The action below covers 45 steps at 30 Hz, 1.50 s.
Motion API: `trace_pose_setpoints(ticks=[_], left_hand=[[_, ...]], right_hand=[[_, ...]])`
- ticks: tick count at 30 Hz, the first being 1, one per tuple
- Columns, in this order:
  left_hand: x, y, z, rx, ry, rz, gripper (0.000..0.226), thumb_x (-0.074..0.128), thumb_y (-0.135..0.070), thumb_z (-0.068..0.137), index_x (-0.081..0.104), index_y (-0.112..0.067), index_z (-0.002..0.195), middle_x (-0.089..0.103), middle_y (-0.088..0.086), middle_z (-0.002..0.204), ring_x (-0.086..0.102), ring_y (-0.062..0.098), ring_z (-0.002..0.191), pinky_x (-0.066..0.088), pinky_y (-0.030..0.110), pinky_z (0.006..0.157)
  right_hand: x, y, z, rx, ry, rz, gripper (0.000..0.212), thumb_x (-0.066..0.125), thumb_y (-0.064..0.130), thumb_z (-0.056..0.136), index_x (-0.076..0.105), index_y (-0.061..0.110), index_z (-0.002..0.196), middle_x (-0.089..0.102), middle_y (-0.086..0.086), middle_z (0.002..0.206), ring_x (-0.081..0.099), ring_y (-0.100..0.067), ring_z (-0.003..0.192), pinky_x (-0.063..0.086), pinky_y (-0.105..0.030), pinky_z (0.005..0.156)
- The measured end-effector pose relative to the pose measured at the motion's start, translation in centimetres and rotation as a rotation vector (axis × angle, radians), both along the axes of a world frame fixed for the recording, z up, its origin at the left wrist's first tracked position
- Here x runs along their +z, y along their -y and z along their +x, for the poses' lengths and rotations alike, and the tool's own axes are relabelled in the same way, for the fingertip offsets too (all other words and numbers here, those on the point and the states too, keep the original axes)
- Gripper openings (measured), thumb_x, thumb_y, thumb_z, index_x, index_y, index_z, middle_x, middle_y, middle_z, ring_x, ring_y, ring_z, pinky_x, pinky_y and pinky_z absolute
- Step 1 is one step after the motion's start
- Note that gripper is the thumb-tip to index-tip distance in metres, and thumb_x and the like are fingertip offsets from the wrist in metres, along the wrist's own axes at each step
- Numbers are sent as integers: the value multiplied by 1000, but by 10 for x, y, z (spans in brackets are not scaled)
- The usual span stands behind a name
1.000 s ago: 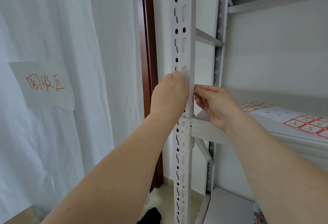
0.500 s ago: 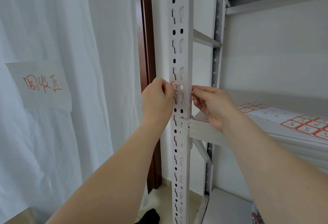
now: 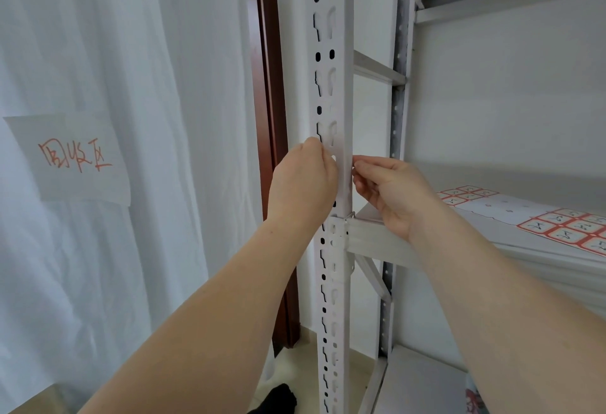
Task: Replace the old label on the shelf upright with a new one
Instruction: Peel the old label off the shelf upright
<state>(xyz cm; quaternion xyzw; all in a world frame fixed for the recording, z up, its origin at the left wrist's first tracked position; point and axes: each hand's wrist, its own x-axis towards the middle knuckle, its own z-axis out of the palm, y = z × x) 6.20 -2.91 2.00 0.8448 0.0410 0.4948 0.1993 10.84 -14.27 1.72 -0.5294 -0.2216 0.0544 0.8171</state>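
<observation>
White curtain (image 3: 131, 53) left, grey shelving (image 3: 492, 3) right. Shelf upright (image 3: 341, 85) stands centre. Left hand (image 3: 303, 184) curled against its front face, right hand (image 3: 390, 190) pinching fingertips at its right edge; what either holds, cannot tell. Label hidden from view.

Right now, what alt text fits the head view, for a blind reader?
Two bare hands work on a white perforated shelf upright: the left hand covers its front, the right hand touches its side edge. Sheets of red-bordered labels lie on the shelf.
</observation>
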Motion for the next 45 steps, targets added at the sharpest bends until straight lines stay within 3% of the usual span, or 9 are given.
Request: trace_pose_setpoints(ticks=[14, 22, 25, 28, 32, 39, 45], left_hand=[[8, 4, -1, 57, -39, 44, 18, 37, -15, 97, 41, -9, 80, 40, -2, 68, 42, 21, 67, 27, 28, 59], [8, 1, 1, 5, -7, -22, 31, 41, -11, 90, 30, -13, 62, 34, -1, 58, 27, 15, 53, 20, 29, 47], [6, -1, 2, -32, 28, -87, 20, 45, -9, 87, 46, -1, 69, 43, 4, 60, 33, 18, 58, 27, 31, 52], [3, -5, 2, -54, 53, -182, 21, 48, -11, 87, 47, -1, 68, 46, 3, 58, 39, 20, 58, 31, 27, 51], [-5, -12, -3, -163, 95, -397, 20, 46, -12, 87, 49, -8, 68, 63, 12, 67, 63, 31, 66, 52, 41, 65], [-7, -5, -15, -512, 78, -650, 16, 53, -9, 93, 63, 1, 86, 57, -1, 57, 57, 14, 58, 61, 38, 66], [-5, 2, -18, -579, -8, -602, 15, 57, -12, 93, 68, -7, 83, 66, 0, 64, 64, 14, 63, 58, 29, 63]], right_hand=[[0, 0, -2, -4, 8, -8, 26, 53, -3, 91, 69, 10, 76, 67, 8, 54, 49, -11, 60, 51, -11, 56], [1, 0, -4, -16, 4, -6, 25, 53, -3, 91, 69, 10, 77, 67, 7, 54, 49, -11, 61, 51, -11, 55], [1, 1, -4, -17, 5, -11, 24, 54, -3, 90, 69, 10, 77, 67, 7, 54, 49, -11, 61, 51, -11, 56], [1, 2, -4, -20, -5, 3, 24, 55, -3, 90, 70, 10, 76, 66, 5, 57, 50, -11, 61, 52, -11, 57], [1, 4, -3, -11, -44, 56, 16, 56, -1, 89, 69, 7, 88, 59, -2, 70, 50, -9, 60, 52, -11, 59], [3, 9, -10, 120, -18, 111, 18, 59, -2, 87, 70, 10, 94, 63, 2, 65, 57, -5, 54, 50, -12, 55], [2, 11, -15, 198, 65, 17, 18, 62, 2, 85, 70, 16, 94, 68, 3, 68, 58, -3, 55, 49, -12, 55]])
